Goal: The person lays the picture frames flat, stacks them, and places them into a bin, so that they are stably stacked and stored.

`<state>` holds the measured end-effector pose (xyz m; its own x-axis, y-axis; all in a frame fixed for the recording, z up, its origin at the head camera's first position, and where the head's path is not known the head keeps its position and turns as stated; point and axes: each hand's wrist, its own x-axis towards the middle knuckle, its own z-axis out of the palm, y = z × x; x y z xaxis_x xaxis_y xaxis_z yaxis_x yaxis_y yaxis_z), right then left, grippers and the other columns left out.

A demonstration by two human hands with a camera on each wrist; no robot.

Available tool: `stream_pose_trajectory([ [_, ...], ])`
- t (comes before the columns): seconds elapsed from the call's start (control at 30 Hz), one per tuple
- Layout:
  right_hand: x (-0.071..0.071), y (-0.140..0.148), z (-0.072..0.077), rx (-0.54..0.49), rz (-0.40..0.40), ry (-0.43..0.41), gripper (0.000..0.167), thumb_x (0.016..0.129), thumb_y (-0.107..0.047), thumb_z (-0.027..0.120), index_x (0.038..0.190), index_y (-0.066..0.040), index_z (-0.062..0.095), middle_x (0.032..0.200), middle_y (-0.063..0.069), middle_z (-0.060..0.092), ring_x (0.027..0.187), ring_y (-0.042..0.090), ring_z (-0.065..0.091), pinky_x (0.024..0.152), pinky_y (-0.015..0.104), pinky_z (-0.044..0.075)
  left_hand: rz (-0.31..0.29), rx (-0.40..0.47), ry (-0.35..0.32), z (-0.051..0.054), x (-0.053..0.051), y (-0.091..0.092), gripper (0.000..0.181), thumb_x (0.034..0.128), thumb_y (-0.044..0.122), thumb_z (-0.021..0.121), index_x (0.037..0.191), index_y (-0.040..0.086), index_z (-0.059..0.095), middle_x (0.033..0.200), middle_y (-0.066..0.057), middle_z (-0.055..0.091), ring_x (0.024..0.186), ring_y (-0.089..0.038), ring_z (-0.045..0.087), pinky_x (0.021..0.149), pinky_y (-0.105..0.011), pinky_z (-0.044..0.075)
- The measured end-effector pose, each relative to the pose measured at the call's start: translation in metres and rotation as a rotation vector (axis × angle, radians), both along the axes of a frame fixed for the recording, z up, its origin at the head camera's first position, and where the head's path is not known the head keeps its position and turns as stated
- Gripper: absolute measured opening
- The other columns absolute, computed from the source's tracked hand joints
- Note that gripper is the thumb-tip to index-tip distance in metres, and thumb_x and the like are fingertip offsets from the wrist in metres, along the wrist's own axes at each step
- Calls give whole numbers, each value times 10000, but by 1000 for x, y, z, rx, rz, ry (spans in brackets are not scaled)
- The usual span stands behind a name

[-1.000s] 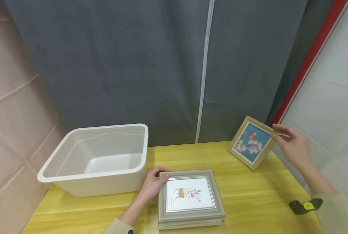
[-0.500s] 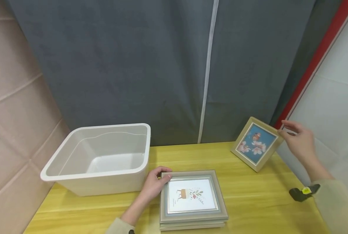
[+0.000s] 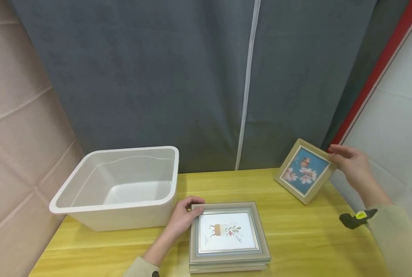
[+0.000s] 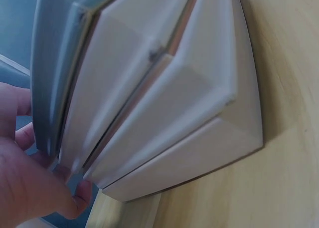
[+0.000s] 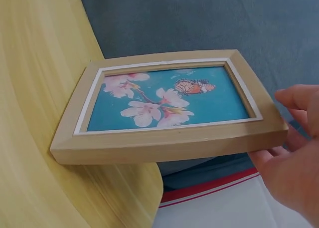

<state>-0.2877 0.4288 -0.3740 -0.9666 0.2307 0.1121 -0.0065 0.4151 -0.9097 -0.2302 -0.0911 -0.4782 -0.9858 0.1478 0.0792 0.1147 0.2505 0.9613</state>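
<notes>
A tan picture frame (image 3: pixel 304 171) with pink blossoms on blue stands tilted back at the table's right rear. My right hand (image 3: pixel 355 169) holds its upper right edge, the fingers curled round that edge in the right wrist view, where the blossom frame (image 5: pixel 169 144) fills the middle. Near the table's front lies a stack of frames (image 3: pixel 228 231), the top one showing a plant drawing. At the stack's upper left corner my left hand (image 3: pixel 183 217) grips the edge. In the left wrist view, the left fingers (image 4: pixel 40 150) lie along the sides of the stacked frames (image 4: pixel 164 118).
A white plastic tub (image 3: pixel 123 213) stands on the left of the yellow wooden table (image 3: pixel 296 238). Behind the table hangs a dark grey curtain (image 3: pixel 150 84). A red-edged white panel (image 3: pixel 400 127) borders the right side.
The view has shifted slightly, so everything sits a little further right. My right fingers have moved a little on the blossom frame's edge. My left hand has kept its place on the stack.
</notes>
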Motion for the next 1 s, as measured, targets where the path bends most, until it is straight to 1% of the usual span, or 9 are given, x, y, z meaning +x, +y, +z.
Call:
stream_pose_trajectory([
  [0.13, -5, 5, -6, -366, 99, 36, 239, 1010, -77, 641, 1195, -227, 655, 1035, -206, 712, 919, -36, 654, 730, 155, 554, -6, 33, -16, 3, 3, 2, 257, 908, 97, 723, 1158, 35, 719, 1174, -68, 698, 1161, -254, 585, 1048, -473, 412],
  [0.17, -6, 6, -7, -430, 115, 41, 245, 1005, -46, 638, 1151, -240, 675, 1021, -189, 723, 908, -23, 663, 723, 162, 557, -8, 38, -17, 3, 3, 2, 257, 908, 95, 721, 1158, 35, 718, 1172, -71, 697, 1149, -252, 588, 1032, -460, 426],
  [0.23, -7, 7, -8, -496, 132, 39, 248, 999, -35, 645, 1101, -252, 712, 1013, -171, 729, 894, 1, 671, 719, 170, 559, -10, 42, -17, 4, 2, 4, 261, 907, 94, 720, 1161, 34, 717, 1166, -72, 700, 1124, -235, 593, 995, -428, 446],
  [0.3, -9, 10, -10, -473, 141, 18, 233, 1006, -68, 647, 1095, -270, 722, 1021, -190, 715, 887, 7, 672, 723, 170, 559, -16, 41, -14, 5, 2, 5, 262, 907, 94, 718, 1162, 32, 716, 1160, -74, 702, 1112, -232, 598, 973, -407, 456],
  [0.37, -10, 13, -12, -398, 150, -17, 204, 1018, -126, 644, 1172, -248, 695, 1036, -210, 692, 888, 11, 676, 737, 169, 560, -20, 38, -9, 6, 2, 6, 258, 907, 93, 716, 1158, 35, 716, 1152, -74, 704, 1109, -235, 601, 972, -404, 458],
  [0.47, -13, 16, -16, -294, 186, -65, 277, 1041, -189, 615, 1317, -212, 611, 1064, -207, 647, 907, 15, 673, 761, 174, 563, -23, 38, -3, 8, 4, 8, 249, 910, 94, 714, 1152, 39, 719, 1148, -68, 706, 1129, -249, 602, 1000, -425, 443],
  [0.53, -13, 17, -18, -273, 207, -83, 346, 1050, -202, 601, 1390, -185, 545, 1068, -192, 636, 917, 21, 671, 770, 184, 567, -22, 43, 1, 9, 4, 8, 241, 909, 88, 712, 1144, 37, 723, 1142, -67, 708, 1139, -255, 601, 1021, -439, 429],
  [0.8, -13, 12, -23, -399, 236, -58, 350, 1053, -139, 584, 1395, -211, 562, 1053, -170, 660, 918, 27, 680, 748, 226, 584, -11, 36, 3, 16, 7, 11, 235, 901, 92, 721, 1128, 34, 727, 1115, -57, 718, 1116, -239, 610, 1014, -431, 428],
  [1.0, -10, 7, -24, -446, 190, -40, 397, 1054, -132, 579, 1447, -166, 539, 1032, -166, 673, 898, 30, 692, 732, 242, 594, 19, 19, 35, 20, 6, 13, 209, 908, 67, 717, 1114, 33, 729, 1080, -62, 728, 1066, -221, 633, 975, -397, 438],
])
